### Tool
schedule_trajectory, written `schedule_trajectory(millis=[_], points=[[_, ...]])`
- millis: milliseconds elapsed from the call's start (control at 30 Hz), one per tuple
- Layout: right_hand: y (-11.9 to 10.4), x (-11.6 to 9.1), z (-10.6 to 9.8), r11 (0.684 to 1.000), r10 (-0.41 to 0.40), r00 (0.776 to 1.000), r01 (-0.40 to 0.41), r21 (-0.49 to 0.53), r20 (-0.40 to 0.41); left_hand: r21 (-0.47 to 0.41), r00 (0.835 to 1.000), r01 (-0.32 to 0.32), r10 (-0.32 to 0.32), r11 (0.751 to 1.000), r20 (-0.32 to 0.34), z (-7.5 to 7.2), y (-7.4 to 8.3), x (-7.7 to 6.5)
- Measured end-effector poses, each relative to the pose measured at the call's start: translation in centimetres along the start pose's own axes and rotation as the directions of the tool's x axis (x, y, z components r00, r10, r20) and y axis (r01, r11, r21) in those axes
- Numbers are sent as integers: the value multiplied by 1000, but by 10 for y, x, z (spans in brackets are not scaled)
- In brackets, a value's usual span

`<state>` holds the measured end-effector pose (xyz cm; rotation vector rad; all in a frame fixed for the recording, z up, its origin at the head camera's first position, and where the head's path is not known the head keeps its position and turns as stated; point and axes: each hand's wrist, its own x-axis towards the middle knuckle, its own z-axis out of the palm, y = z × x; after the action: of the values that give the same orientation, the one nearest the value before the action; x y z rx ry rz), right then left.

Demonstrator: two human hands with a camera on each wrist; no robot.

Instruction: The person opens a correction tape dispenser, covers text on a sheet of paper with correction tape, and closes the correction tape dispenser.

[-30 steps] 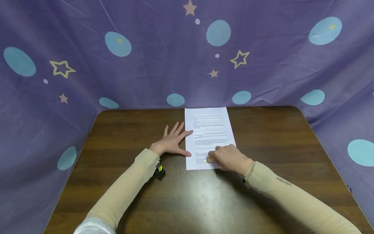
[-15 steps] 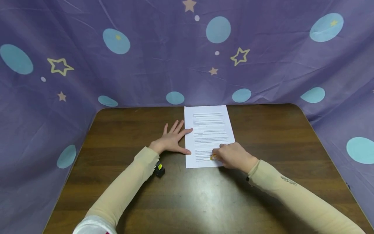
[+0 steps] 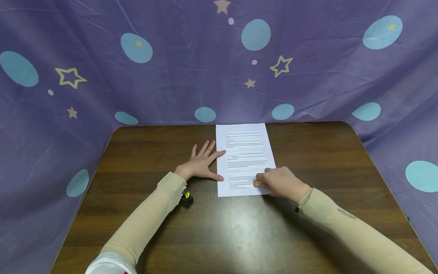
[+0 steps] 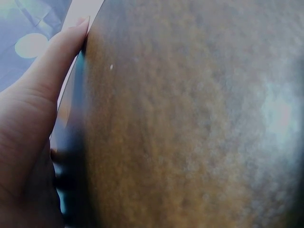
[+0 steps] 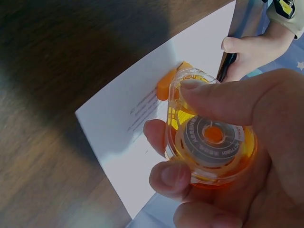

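A printed sheet of paper (image 3: 244, 152) lies flat at the far middle of the table, its long side running away from me. My left hand (image 3: 199, 165) is spread at its left edge, with thumb and index finger resting on the margin. Over the lower right of the sheet, my right hand (image 3: 282, 182) grips a correction tape dispenser (image 5: 206, 149). The dispenser has a clear and orange case with a grey printed disc inside. In the right wrist view the thumb lies across it and the other fingers curl behind. Its orange tip (image 5: 165, 85) is at the printed lines.
The brown wooden table (image 3: 171, 239) reaches back to a purple curtain (image 3: 178, 76) patterned with stars and blue ovals, which also hangs at both sides. A small black wrist device (image 3: 186, 198) sits by the left sleeve.
My right hand has slid rightward along the lower printed lines with the correction tape dispenser. The left hand stays in place on the paper. The head view has tilted slightly.
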<state>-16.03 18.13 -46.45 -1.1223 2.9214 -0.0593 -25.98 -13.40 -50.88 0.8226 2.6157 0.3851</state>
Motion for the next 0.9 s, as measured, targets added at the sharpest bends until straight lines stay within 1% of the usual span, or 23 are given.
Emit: schedule_trajectory(millis=[100, 233, 467, 600, 900], points=[[3, -3, 0, 1000, 9, 1000, -9, 3, -1, 5, 1000, 0, 0, 1000, -1, 0, -1, 0], [6, -6, 0, 1000, 24, 1000, -24, 4, 18, 13, 1000, 5, -5, 1000, 2, 1, -1, 1], [11, -13, -2, 999, 31, 999, -31, 17, -9, 3, 1000, 5, -5, 1000, 5, 1, -3, 2], [15, -15, 0, 999, 49, 999, -49, 20, 3, 8, 1000, 3, -3, 1000, 1, 0, -2, 1], [21, -21, 1, 997, 60, 998, -60, 50, -5, 2, 1000, -4, 4, 1000, -1, 1, -1, 0]])
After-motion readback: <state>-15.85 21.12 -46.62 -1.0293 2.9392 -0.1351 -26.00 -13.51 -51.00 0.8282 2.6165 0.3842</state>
